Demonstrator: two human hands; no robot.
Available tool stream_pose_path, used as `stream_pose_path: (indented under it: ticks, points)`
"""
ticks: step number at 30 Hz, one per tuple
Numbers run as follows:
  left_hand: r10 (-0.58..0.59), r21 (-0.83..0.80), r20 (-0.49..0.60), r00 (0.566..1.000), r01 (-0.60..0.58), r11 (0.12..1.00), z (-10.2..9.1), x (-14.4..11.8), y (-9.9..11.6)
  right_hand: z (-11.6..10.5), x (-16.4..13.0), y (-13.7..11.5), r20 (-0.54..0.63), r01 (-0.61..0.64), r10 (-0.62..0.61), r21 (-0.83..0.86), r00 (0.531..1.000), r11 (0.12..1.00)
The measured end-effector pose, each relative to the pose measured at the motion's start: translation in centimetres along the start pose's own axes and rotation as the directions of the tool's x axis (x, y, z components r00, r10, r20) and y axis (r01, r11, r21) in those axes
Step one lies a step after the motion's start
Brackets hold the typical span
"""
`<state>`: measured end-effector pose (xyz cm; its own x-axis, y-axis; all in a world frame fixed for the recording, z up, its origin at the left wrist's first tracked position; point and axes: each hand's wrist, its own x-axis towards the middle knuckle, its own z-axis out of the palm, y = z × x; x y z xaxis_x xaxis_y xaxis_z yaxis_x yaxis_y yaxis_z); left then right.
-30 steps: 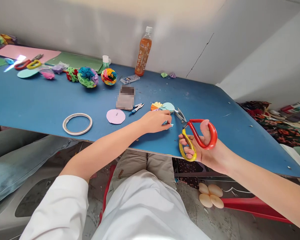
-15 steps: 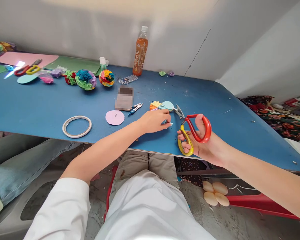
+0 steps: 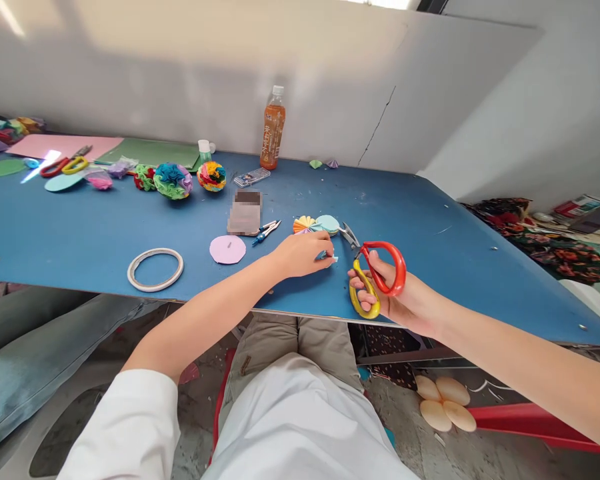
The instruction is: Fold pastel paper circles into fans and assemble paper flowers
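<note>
My right hand (image 3: 397, 297) grips scissors (image 3: 375, 270) with one red and one yellow handle, blades pointing up-left and slightly apart. My left hand (image 3: 303, 255) rests on the blue table (image 3: 105, 227) near its front edge and pinches a small pale blue paper piece (image 3: 330, 257) between fingertips. Just beyond my fingers lie a folded multicolour paper fan (image 3: 303, 224) and a pale teal paper disc (image 3: 329, 223). The scissor tips sit close to that disc.
A tape ring (image 3: 155, 269), a pink paper circle (image 3: 227, 249), a blue compass (image 3: 266, 231), paper flower balls (image 3: 173, 180), an orange drink bottle (image 3: 272, 137) and a second pair of scissors (image 3: 63, 165) lie on the table. Another person's jeans-clad leg (image 3: 35, 360) is at left.
My right hand with the scissors has moved left, closer to my left hand, and the handles have closed somewhat. The camera has tilted up a little. The left hand stays in place.
</note>
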<state>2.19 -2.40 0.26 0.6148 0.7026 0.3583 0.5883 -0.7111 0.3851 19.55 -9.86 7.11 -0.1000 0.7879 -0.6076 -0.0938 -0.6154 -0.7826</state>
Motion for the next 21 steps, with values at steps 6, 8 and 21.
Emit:
stream_pose_path:
  ticks: [6,8,21]
  points:
    - [-0.001,0.001,-0.008,1.0,0.001,1.0,0.0,0.1,0.0,-0.8,0.5,0.4,0.037,0.048,-0.048,0.012,0.998,0.999]
    - [-0.01,-0.003,-0.002,1.0,0.01,1.0,0.0,0.1,0.0,-1.0,0.5,0.5,0.04,0.04,-0.041,0.033,0.998,0.999]
    - [-0.08,-0.089,-0.052,0.995,0.075,0.993,-0.5,0.3,-0.6,-2.3,-0.1,1.6,0.08,0.076,-0.09,0.16,0.993,0.984]
